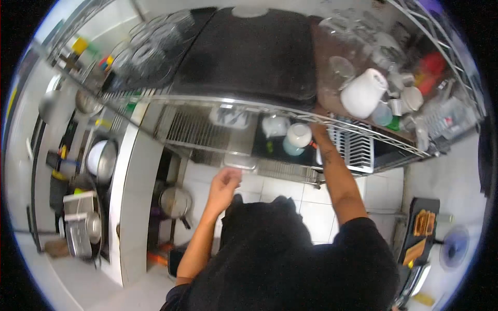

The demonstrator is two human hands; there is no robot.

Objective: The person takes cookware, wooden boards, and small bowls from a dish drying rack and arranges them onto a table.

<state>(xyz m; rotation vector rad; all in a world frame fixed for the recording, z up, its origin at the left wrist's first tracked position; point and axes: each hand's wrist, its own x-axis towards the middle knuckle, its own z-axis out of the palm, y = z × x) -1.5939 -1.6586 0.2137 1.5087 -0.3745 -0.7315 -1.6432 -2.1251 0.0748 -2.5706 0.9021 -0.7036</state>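
My left hand point(226, 182) is in front of the lower wire shelf, its fingers loosely bent and somewhat apart, with nothing visible in it. Just beyond its fingertips is a shallow metal tray point(239, 161) at the shelf's front; whether they touch, I cannot tell. My right arm reaches in under the upper shelf's front edge. The right hand point(318, 127) is partly covered by that edge, and its fingers are hidden. Left of it, a white cup point(299, 135) stands on a pale blue one point(293, 149). To its right lies a white slatted dish rack point(358, 147).
Above, the upper shelf bears a large black lidded box point(249, 57), glassware point(148, 57) and a tall white container point(364, 93). Another white vessel point(275, 126) and a clear-looking container point(230, 117) sit below. A pan point(175, 202) is at left, a metal bowl point(102, 160) beyond the white partition point(127, 207).
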